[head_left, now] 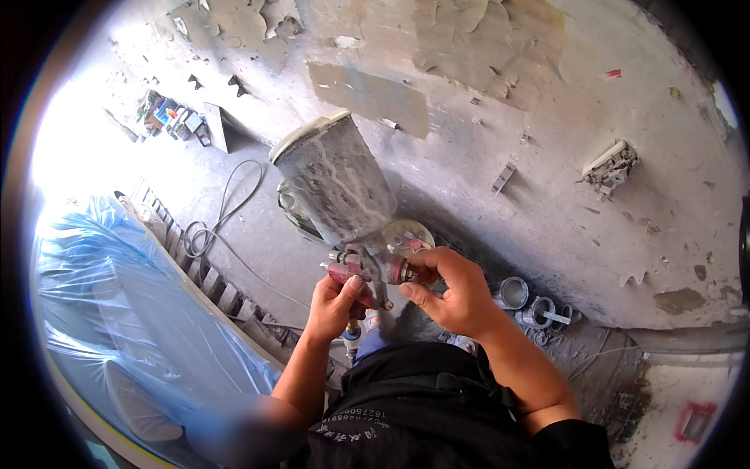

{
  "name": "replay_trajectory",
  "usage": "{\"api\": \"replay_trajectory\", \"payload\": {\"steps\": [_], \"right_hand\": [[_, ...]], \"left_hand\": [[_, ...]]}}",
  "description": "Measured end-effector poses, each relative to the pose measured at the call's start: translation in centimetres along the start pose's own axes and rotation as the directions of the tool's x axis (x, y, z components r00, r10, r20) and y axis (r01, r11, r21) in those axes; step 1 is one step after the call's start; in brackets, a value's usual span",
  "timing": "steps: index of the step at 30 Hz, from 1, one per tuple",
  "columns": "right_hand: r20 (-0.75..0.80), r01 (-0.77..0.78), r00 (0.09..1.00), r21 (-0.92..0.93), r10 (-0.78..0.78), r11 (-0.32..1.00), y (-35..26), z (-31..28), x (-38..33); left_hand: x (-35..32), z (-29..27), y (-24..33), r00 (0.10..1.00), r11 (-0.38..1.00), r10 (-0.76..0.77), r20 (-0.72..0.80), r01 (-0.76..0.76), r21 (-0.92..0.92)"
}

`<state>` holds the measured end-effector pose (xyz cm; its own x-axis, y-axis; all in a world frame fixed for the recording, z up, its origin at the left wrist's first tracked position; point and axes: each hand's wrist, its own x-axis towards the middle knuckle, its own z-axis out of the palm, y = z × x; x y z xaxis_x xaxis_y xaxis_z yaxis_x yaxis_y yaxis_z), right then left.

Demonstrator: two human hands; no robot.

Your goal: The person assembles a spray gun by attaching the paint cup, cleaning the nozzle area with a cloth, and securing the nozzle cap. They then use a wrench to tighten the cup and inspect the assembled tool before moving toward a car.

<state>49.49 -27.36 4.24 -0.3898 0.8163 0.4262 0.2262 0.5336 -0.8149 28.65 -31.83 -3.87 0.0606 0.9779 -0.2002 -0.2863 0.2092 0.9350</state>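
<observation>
My left hand (pixel 332 305) is wrapped around the red body of a spray gun (pixel 350 270) in front of my waist. My right hand (pixel 453 289) has its thumb and fingers closed at the gun's right end, on a small round knob (pixel 408 273). Just beyond the gun is a large hopper (pixel 336 180), smeared grey, its pale rim facing away from me. It appears joined to the gun, though the join is not clear. Below my left hand hangs a metal hose fitting (pixel 351 338). My right fingertips partly cover the knob.
A peeling wall (pixel 500 141) runs along the far side and right. Open tins (pixel 537 311) stand at its foot. A hose (pixel 226 211) loops over the floor. Blue plastic sheeting (pixel 133 313) covers something at left. Assorted items (pixel 176 117) lie at far left.
</observation>
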Motion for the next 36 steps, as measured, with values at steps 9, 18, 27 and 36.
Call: {"api": "replay_trajectory", "payload": {"steps": [9, 18, 27, 36], "right_hand": [[0.116, 0.015, 0.993, -0.296, 0.02, 0.955, 1.2, 0.0, 0.0], [0.201, 0.054, 0.98, -0.32, 0.012, 0.946, 0.8, -0.2, 0.6], [0.178, 0.168, 0.977, -0.297, -0.119, 0.94, 0.6, -0.2, 0.8], [0.159, 0.107, 0.985, -0.222, -0.072, 0.969, 0.5, -0.3, 0.7]], "left_hand": [[0.0, -0.4, -0.3, 1.0, 1.0, 0.002, -0.002, -0.002, 0.012], [0.1, -0.5, -0.4, 1.0, 1.0, 0.012, 0.008, -0.012, -0.012], [0.5, -1.5, -0.9, 0.999, 1.0, 0.001, 0.046, -0.002, 0.019], [0.5, -1.5, -1.2, 0.998, 1.0, 0.026, 0.061, -0.026, 0.011]]}}
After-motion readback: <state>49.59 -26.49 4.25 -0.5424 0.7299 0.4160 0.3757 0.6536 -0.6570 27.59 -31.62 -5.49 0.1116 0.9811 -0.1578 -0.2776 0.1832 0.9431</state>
